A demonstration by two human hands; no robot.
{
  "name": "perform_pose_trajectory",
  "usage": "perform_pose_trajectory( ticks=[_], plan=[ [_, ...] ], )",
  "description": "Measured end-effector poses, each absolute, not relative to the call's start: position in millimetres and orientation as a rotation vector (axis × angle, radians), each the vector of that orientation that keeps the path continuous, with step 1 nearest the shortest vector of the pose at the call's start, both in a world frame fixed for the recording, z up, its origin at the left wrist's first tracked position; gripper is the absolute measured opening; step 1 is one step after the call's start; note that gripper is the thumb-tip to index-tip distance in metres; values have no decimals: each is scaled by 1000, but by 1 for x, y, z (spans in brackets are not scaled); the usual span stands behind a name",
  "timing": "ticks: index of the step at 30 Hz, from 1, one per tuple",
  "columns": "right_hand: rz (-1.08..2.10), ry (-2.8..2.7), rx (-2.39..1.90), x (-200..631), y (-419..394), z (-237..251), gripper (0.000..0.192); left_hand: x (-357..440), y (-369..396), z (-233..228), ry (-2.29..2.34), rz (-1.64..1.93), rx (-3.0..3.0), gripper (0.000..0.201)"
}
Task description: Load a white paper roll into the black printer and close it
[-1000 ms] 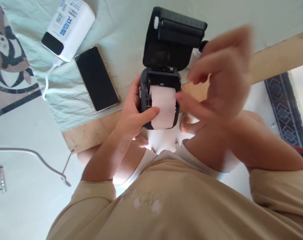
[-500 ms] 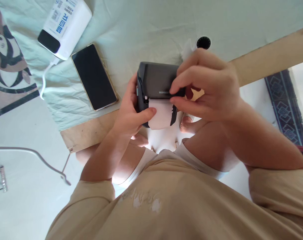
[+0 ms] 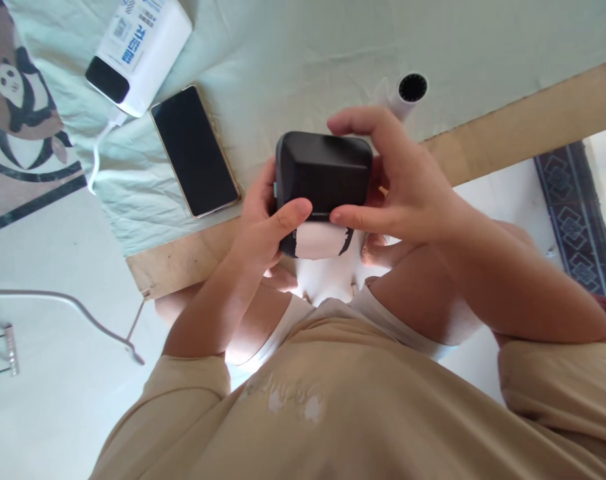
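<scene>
Left hand: my left hand (image 3: pixel 255 230) is wrapped round the left side of the black printer (image 3: pixel 323 175), thumb pressed on its front edge, fingers (image 3: pixel 283 222) clenched on the casing.
Right hand: my right hand (image 3: pixel 395 183) grips the printer from the right, thumb on the front edge, index finger arched over the closed lid; the fingers are curled, not flat.
Printer: held between both hands, above my lap, lid shut.
Paper: a white paper strip (image 3: pixel 317 240) sticks out of the slot just below my two thumbs.
Beyond the right fingers: a white tube with a black end (image 3: pixel 407 93) lies on the pale green sheet (image 3: pixel 283 60).
Left of the left fingers: a dark phone (image 3: pixel 195 151), and further off a white power bank (image 3: pixel 139 48).
</scene>
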State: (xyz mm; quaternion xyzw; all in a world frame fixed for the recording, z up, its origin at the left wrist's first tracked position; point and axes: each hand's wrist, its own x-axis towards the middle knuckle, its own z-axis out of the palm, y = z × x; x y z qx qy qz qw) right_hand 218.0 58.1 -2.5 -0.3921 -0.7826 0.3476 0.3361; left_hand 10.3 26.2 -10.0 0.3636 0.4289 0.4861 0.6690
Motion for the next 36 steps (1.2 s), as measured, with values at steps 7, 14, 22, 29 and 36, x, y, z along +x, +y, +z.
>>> perform_pose_trajectory(
  ticks=[7,14,22,29,36],
  plan=[
    [1229,-1967,-855,220,69,-20,72,7,29,-12,858,1045,846,39],
    [1162,-2011,-906,219,71,-21,77,8,29,-10,876,1033,793,34],
    [1246,-1838,-992,216,66,-18,69,20,36,-3,943,1058,574,43],
    [1067,-1940,-947,215,65,-4,63,17,36,-10,999,1133,616,24],
    [924,-2077,-939,219,64,2,69,15,39,-9,970,1137,582,22]
  ],
)
